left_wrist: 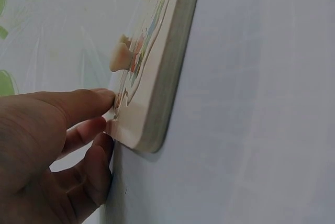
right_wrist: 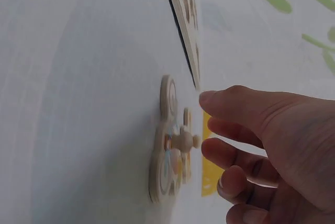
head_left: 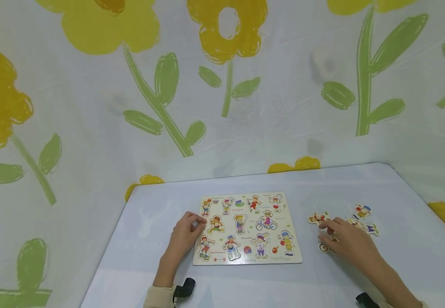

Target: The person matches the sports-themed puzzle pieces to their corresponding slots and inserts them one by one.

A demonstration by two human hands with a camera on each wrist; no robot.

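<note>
A wooden knob puzzle board (head_left: 286, 224) with children playing sports lies mid-table. My left hand (head_left: 185, 231) holds its left edge, the thumb on the top face and the other fingers curled at the side. In the left wrist view, a round wooden knob (left_wrist: 120, 56) rises from a piece beyond the thumb. My right hand (head_left: 339, 237) hovers over loose pieces right of the board, thumb and fingers apart. Beneath it lies a bicycle piece (right_wrist: 166, 171), its wheel (head_left: 323, 247) showing past the fingers. The piece's knob (right_wrist: 183, 141) stands near the fingertips, with nothing gripped.
Loose figure pieces lie around the right hand: one (head_left: 316, 218) beyond its fingertips, a blue-capped one (head_left: 363, 211) and another (head_left: 370, 229) farther right. A white cloth covers the table (head_left: 161, 201). Behind it hangs a flower-printed curtain (head_left: 284, 107). Black devices (head_left: 185, 288) sit at both wrists.
</note>
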